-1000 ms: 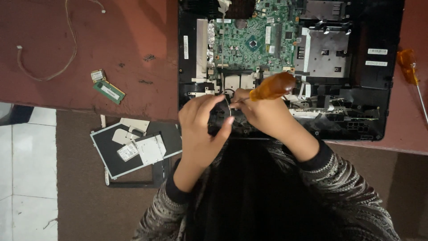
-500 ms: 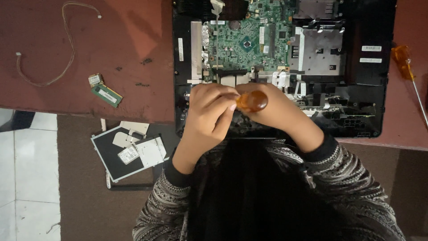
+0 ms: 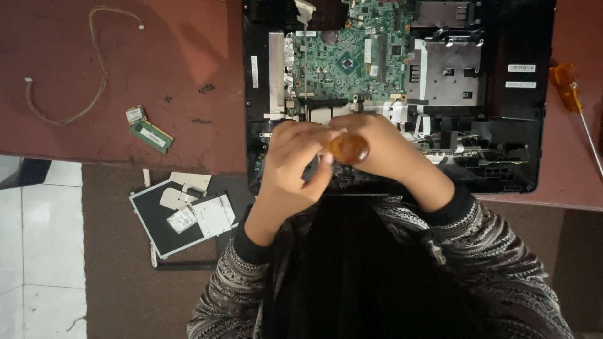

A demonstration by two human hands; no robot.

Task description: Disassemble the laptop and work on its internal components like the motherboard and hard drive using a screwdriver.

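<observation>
An opened black laptop base point(image 3: 521, 150) lies on the reddish table, its green circuit board point(image 3: 342, 59) bare. Both hands meet over the base's near edge. My right hand point(image 3: 392, 154) grips a screwdriver with an amber handle point(image 3: 348, 148), held upright so I look down on the handle's end; its tip is hidden. My left hand point(image 3: 295, 160) rests against the handle with thumb and fingers curled on it.
A second amber-handled screwdriver point(image 3: 568, 91) lies at the table's right. A small green memory module point(image 3: 149, 133) and a thin white cable point(image 3: 75, 94) lie left. A flat drive point(image 3: 182, 216) sits lower left, off the table edge point(image 3: 125, 160).
The screwdriver has swung from a slant to upright, so its handle end now faces me. My left hand has closed in onto the handle.
</observation>
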